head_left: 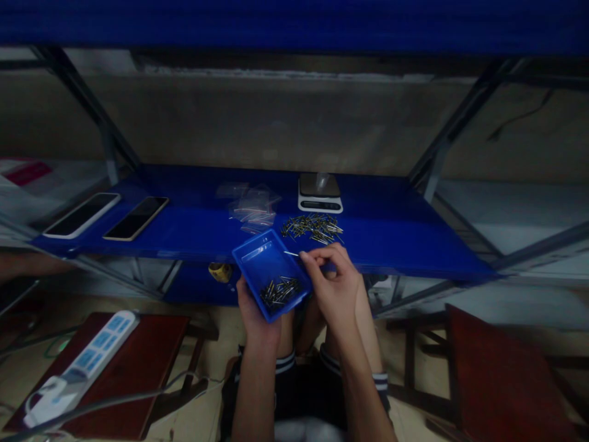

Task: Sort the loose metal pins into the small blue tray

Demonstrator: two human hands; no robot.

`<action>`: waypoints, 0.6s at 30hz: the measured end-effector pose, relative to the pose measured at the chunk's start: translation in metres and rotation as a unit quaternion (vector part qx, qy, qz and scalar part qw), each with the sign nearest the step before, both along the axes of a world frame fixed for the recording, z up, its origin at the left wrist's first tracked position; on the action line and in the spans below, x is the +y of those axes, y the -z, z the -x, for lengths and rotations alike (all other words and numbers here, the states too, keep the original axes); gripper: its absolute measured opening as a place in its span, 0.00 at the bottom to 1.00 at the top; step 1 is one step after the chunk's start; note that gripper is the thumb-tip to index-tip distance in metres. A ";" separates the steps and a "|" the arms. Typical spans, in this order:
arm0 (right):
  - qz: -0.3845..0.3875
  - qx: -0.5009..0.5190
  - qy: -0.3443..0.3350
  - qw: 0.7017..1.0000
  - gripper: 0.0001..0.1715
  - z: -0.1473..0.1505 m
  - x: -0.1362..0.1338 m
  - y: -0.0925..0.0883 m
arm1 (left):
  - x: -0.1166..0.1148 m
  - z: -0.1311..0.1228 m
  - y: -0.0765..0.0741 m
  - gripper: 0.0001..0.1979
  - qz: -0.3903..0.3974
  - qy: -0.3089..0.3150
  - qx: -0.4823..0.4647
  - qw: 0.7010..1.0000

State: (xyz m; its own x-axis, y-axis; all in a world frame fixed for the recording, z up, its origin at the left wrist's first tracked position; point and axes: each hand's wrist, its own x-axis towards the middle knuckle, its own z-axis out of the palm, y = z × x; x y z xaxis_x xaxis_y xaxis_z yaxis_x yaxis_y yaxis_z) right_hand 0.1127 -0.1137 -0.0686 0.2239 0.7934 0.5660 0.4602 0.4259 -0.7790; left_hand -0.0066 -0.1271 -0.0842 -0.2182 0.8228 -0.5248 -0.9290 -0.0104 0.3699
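Head view: left hand (255, 316) grips blue tray (260, 258) from beneath; right hand (335, 279) pinches one pin (291, 253) at its far rim. Blue shelf (391, 227) carries loose pins (313, 227), scale (319, 193), two phones (135, 217); dim concrete wall behind

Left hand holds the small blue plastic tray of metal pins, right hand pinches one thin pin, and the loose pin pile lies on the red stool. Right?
No. The head view shows the loose pin pile on the blue shelf, in front of the white scale. The left hand holds the blue tray; the right hand pinches one pin.
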 end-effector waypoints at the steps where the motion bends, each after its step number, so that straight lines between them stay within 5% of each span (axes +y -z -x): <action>1: -0.001 -0.017 -0.022 1.000 0.13 0.003 -0.002 -0.002 | 0.000 0.000 -0.001 0.21 -0.001 0.006 -0.004 1.000; 8: -0.007 -0.076 -0.059 0.995 0.13 0.011 -0.003 0.004 | 0.001 -0.001 -0.009 0.20 0.010 0.008 -0.022 1.000; 13: -0.007 -0.031 0.066 0.997 0.16 -0.014 0.008 0.017 | 0.001 -0.001 -0.007 0.14 0.026 -0.003 -0.011 1.000; 18: 0.007 -0.117 0.151 0.982 0.15 -0.047 0.025 0.044 | -0.001 0.000 -0.002 0.12 0.023 0.003 -0.001 1.000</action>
State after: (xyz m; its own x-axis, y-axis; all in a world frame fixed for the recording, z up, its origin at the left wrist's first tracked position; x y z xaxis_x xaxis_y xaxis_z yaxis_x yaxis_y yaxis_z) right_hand 0.1593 -0.0890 -0.1129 0.3155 0.7184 0.6200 0.7310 0.2327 -0.6415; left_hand -0.0065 -0.1279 -0.0818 -0.2115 0.7993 -0.5625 -0.9298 0.0128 0.3678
